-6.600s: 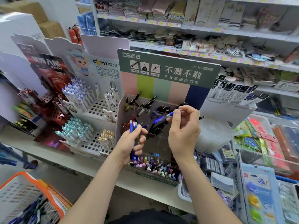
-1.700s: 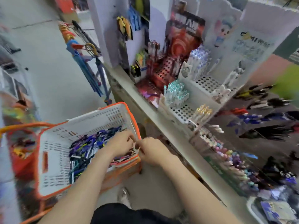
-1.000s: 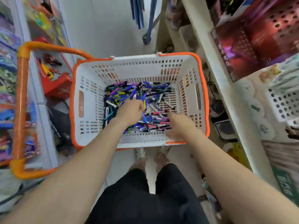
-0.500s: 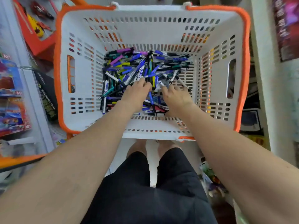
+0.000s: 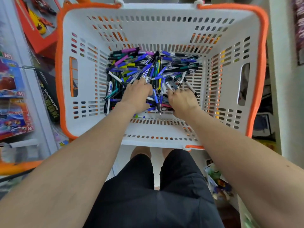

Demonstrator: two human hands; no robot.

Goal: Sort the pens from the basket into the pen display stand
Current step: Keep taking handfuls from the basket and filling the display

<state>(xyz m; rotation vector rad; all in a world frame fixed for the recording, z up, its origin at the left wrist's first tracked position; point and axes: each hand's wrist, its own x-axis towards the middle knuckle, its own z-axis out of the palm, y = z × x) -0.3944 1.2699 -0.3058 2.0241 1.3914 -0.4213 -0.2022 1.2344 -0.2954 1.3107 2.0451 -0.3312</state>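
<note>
Mixed blue, black, purple pens (image 5: pixel 148 68) lie heaped in white orange-rimmed basket (image 5: pixel 164 30).

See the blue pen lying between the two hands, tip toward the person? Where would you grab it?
Pinch the blue pen at mid-barrel, coming straight down from above. It lies flat on top of the pile of pens, its long sides exposed between the left hand and right hand; the tip end is thin and pointed.

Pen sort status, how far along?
Done: unknown, the display stand is out of view. In hand: left hand and right hand are both down in the pens, fingers curled into the pile; a firm grip isn't clear. Left: a large mixed heap in the basket.
</note>
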